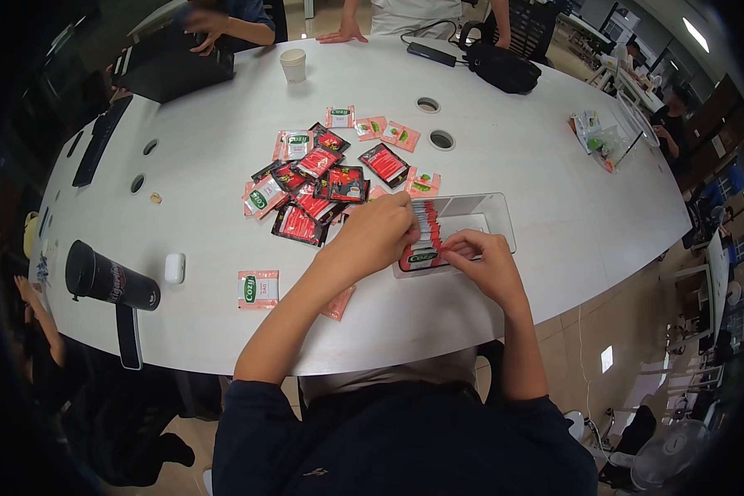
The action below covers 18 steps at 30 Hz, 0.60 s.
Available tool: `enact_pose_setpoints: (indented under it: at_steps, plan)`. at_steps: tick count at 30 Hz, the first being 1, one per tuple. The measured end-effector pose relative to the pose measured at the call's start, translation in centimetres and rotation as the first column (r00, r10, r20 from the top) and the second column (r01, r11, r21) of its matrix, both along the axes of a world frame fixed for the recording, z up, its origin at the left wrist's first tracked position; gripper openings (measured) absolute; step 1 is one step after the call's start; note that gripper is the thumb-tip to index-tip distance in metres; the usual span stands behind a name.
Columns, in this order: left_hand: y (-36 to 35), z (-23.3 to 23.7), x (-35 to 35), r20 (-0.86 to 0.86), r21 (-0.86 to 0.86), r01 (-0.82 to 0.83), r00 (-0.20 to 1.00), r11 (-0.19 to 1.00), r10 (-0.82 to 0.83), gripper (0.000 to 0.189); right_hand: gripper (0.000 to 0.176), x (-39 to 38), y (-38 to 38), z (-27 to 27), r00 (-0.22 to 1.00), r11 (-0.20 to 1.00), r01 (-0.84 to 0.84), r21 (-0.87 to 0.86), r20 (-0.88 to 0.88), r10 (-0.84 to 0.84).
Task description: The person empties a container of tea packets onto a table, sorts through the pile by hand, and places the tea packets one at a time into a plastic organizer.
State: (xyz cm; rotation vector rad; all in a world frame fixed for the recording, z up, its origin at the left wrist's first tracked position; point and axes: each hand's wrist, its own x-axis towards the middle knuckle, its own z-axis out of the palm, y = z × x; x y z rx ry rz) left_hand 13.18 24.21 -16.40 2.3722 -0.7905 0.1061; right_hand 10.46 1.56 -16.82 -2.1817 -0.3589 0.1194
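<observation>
A clear plastic box (pixel 511 223) stands on the white table in front of me, with a row of upright sachets (pixel 424 258) along its left side. My left hand (pixel 382 231) is at the box's left edge, its fingers curled at the row; what they hold, if anything, is hidden. My right hand (pixel 481 258) reaches over the near side, thumb and forefinger pinched at the row's right edge, on something too small to make out. Left of the box lies a loose pile of red-and-black packets (pixel 343 183) and pink Cozy sachets (pixel 264 197).
A pink sachet (pixel 259 289), an earbud case (pixel 175 268), a black tumbler (pixel 112 277) and a phone (pixel 129 337) lie to the left. Paper cups (pixel 293 66), a black pouch (pixel 504 66) and a laptop (pixel 174 70) are farther back. People stand or sit across the table (pixel 595 240).
</observation>
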Motion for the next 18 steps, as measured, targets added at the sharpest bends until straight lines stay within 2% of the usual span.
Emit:
enact_pose_setpoints:
  at_steps: [2,7,12,18]
  plan:
    - [0.2,0.7,-0.2,-0.030,0.002,-0.013,0.999,1.000,0.013,0.010,0.013,0.1,0.1,-0.1,0.999,0.999,0.028,0.034,-0.029,-0.027]
    - [0.7,2.4,-0.9,-0.130,0.060,0.005,0.991,0.998,0.003,0.012,0.013,0.2,0.1,-0.1,1.000,1.000,0.014,-0.003,0.005,-0.014]
    - [0.0,0.7,-0.8,0.020,0.163,0.005,1.000,0.987,-0.008,0.013,0.013,0.4,-0.1,-0.7,1.000,0.998,0.014,-0.057,0.025,-0.013]
    - [-0.4,0.5,-1.2,0.087,0.189,-0.030,0.996,0.981,0.014,0.015,0.018,0.5,-0.6,-1.2,1.000,0.995,0.000,-0.105,0.020,0.003]
